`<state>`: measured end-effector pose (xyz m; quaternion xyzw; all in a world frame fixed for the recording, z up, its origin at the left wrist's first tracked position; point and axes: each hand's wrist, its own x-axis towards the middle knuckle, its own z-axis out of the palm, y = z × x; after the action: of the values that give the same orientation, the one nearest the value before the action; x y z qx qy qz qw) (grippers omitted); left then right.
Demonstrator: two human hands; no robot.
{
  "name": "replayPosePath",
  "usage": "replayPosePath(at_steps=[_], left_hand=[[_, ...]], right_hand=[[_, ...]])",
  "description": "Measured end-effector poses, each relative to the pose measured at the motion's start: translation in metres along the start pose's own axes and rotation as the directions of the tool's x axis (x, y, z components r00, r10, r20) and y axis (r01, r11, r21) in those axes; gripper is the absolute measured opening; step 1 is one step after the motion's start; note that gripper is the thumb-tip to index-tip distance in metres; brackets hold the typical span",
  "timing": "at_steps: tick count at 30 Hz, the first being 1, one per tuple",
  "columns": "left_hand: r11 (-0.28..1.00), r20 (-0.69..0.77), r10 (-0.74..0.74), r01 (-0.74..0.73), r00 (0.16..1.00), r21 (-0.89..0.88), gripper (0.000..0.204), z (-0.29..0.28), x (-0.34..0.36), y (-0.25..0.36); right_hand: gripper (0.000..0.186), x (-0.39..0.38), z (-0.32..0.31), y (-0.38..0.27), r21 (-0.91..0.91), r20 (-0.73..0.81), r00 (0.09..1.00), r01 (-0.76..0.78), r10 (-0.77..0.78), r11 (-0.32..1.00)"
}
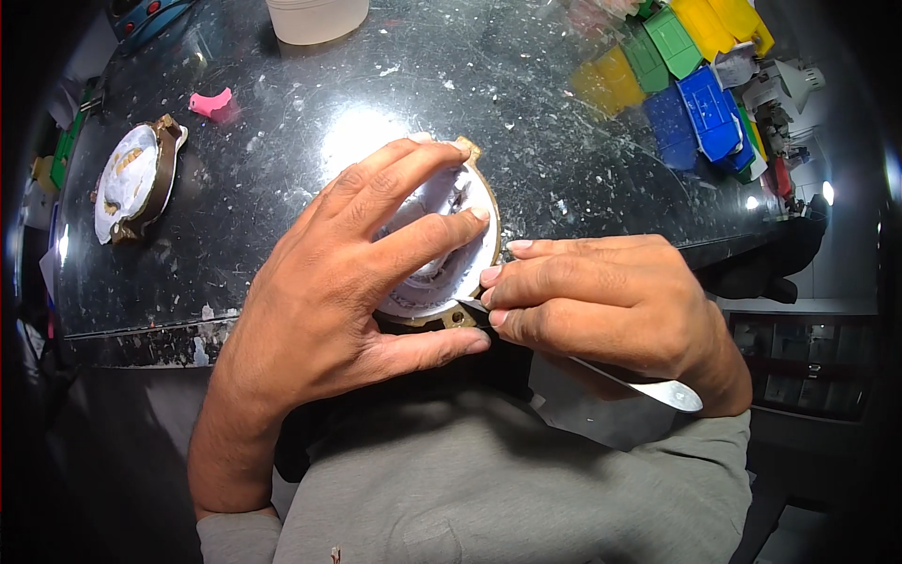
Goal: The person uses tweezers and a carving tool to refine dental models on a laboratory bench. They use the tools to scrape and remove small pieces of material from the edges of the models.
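Note:
A round brass dental flask half filled with white plaster [482, 246] sits at the table's front edge, close to my body. My left hand [334, 249] grips it from the left, its fingers spread over the plaster and its thumb along the near rim. In my right hand [601, 296] is a metal wax knife [669, 394], its spoon-shaped end pointing back toward me. The knife's thin tip touches the plaster near the rim, beside the brass lug. My left hand hides much of the hollow in the plaster.
Another plaster-filled flask half [132, 183] rests at the left, with a pink curved piece [212, 103] beyond it. A translucent tub [318, 19] stands at the far side. Blue [707, 113], green [669, 42] and yellow bins [709, 26] line the far right of the black table [554, 179].

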<state>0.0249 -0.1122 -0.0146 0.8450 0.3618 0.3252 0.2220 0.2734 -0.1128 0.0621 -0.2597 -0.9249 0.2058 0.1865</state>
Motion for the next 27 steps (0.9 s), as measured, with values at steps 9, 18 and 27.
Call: replayPosePath(at_steps=[9,18,27], left_hand=[[0.999,-0.005,-0.01,0.01,1.0,-0.037,0.068,0.0,0.0,0.001],[1.0,-0.059,0.021,-0.022,0.998,-0.019,0.064,0.004,0.005,0.005],[0.992,-0.13,-0.02,0.036,0.991,0.121,0.071,0.009,0.016,0.016]], right_hand=[[0.019,0.002,-0.011,0.018,-0.093,0.101,0.994,0.056,-0.046,0.994],[0.015,-0.002,0.0,0.02,0.052,-0.015,0.998,0.056,-0.055,0.997],[0.019,0.004,-0.014,0.017,-0.06,0.093,0.995,0.044,-0.039,0.997]])
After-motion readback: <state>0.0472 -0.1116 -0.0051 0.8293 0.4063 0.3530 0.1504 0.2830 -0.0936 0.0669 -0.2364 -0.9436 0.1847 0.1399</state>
